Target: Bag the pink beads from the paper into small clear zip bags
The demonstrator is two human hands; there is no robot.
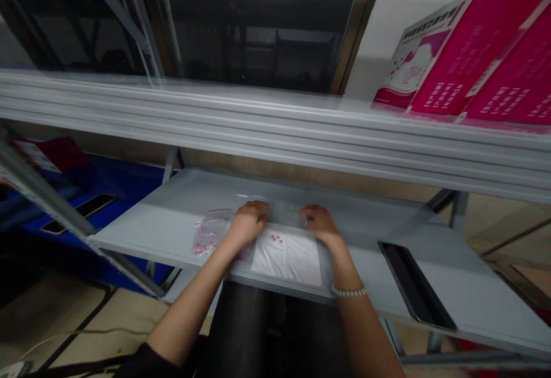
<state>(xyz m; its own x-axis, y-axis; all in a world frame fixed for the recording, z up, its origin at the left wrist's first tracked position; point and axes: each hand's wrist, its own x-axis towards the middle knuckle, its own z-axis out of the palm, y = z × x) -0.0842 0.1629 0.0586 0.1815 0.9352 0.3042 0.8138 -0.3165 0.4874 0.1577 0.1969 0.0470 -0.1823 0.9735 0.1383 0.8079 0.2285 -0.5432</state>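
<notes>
A clear plastic bag [325, 266] lies flat on the grey shelf in front of me, with a folded white fabric-like piece [288, 260] in it. Several small pink dots [276, 238] show near the top of the white piece; whether they are loose or printed is unclear. My left hand [249, 221] is closed with curled fingers at the bag's upper left edge. At the upper right edge my right hand [321, 223] pinches the clear film. Small clear zip bags [210, 232] with pink bits inside lie just left of my left hand.
A long black tray-like object [415, 283] lies on the shelf [163, 217] to the right. Above runs a ridged metal rail [258, 120], bearing pink boxes [469, 51] at the right. A phone-like dark slab [80, 213] rests on a blue surface [124, 177] at left.
</notes>
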